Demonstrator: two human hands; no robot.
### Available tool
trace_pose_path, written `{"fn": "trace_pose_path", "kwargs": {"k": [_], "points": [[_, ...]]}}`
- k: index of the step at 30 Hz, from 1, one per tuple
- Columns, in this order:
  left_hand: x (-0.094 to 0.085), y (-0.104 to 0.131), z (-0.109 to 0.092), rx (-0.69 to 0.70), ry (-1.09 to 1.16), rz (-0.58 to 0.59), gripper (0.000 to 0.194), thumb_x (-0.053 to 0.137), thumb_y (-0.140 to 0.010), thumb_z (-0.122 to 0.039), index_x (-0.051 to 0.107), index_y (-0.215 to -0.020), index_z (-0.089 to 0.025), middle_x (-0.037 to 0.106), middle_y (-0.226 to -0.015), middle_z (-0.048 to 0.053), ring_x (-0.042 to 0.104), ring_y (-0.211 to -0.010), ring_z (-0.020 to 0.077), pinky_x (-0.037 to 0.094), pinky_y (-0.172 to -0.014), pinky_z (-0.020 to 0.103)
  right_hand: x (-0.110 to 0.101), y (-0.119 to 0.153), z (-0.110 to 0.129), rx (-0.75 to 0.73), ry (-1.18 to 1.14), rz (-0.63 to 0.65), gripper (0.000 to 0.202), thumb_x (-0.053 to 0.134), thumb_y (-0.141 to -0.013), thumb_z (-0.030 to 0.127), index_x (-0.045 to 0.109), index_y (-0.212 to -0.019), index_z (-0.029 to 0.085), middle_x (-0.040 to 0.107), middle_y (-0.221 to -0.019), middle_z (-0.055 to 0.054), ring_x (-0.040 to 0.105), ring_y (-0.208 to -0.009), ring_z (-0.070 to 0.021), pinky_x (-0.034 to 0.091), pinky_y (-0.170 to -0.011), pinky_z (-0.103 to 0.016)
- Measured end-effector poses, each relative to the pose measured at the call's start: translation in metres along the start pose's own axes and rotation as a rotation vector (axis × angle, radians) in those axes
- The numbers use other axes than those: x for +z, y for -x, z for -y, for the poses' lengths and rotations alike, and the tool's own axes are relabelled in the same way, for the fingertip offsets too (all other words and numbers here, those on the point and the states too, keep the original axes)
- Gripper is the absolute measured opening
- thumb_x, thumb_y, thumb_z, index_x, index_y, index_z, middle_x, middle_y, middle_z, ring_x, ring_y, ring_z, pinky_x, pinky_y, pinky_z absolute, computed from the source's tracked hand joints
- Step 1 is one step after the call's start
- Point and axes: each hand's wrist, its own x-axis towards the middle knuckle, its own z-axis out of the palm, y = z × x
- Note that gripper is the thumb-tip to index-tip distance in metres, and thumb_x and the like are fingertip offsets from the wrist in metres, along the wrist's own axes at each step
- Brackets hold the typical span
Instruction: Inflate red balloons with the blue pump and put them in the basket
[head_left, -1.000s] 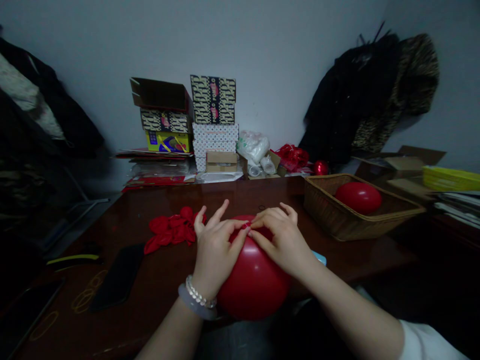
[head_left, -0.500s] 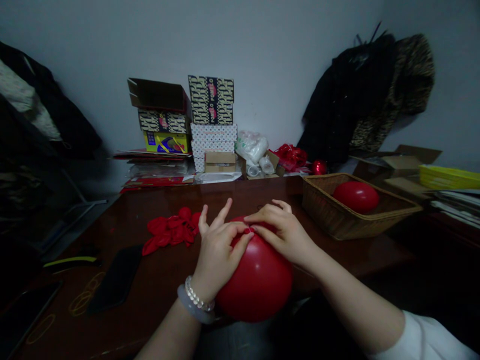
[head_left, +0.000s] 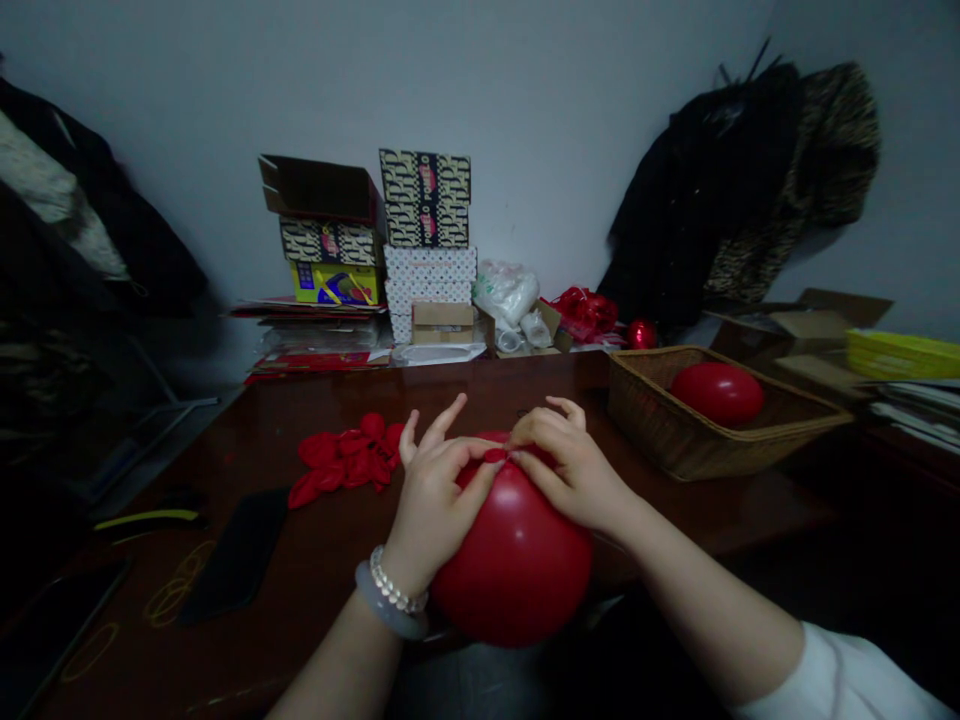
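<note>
An inflated red balloon (head_left: pixel 517 570) sits between my hands at the table's front edge, its neck pointing up. My left hand (head_left: pixel 442 490) pinches the neck between thumb and index finger, with the other fingers raised. From the other side my right hand (head_left: pixel 574 465) pinches at the same spot, thumb and fingertips close together. The red rim of the balloon's mouth shows between the fingertips. Just left of my left hand lies a pile of uninflated red balloons (head_left: pixel 345 460).
A wicker basket (head_left: pixel 660 430) at the right holds another inflated red balloon (head_left: pixel 718 392). To the left lie a dark phone (head_left: pixel 240 555), yellow rubber bands (head_left: pixel 176 590) and a yellow-edged black tool (head_left: pixel 150 520). Stacked boxes (head_left: pixel 427 200) stand at the back against the wall.
Both hands stay at the balloon's neck. The fingertips have shifted slightly apart, and more of the red mouth rim shows between them. The view has moved a little.
</note>
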Motion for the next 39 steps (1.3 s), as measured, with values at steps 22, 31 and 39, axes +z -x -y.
{"fn": "trace_pose_path", "kwargs": {"k": [22,31,39], "points": [[0.006,0.0,0.011,-0.121,0.088,-0.045,0.011,0.058,-0.086,-0.029,0.067,-0.088,-0.023,0.068,-0.109,0.004,0.057,-0.109,0.0208,0.031,-0.105,0.048,0.003,0.002,0.003,0.1,-0.085,-0.025,0.011,0.054,-0.091,0.026,0.064,-0.094,0.027,0.067,-0.092,0.0,0.061,-0.093,-0.0153,0.026,-0.103,-0.043],[0.006,0.002,0.014,-0.242,0.24,-0.045,0.017,0.057,-0.086,-0.034,0.067,-0.089,-0.02,0.07,-0.095,0.005,0.064,-0.09,0.0197,0.049,-0.085,0.037,-0.003,0.005,0.002,0.133,-0.135,-0.045,0.017,0.055,-0.091,0.029,0.065,-0.105,0.028,0.068,-0.103,-0.002,0.061,-0.1,-0.018,0.031,-0.102,-0.046],[0.003,0.0,0.025,-0.47,0.316,-0.31,0.023,0.061,-0.082,-0.039,0.067,-0.092,-0.019,0.072,-0.092,0.005,0.067,-0.085,0.0198,0.051,-0.079,0.032,-0.011,0.028,-0.013,0.281,-0.28,-0.149,0.028,0.054,-0.09,0.04,0.063,-0.113,0.026,0.057,-0.128,-0.009,0.053,-0.119,-0.023,0.041,-0.101,-0.045]]}}
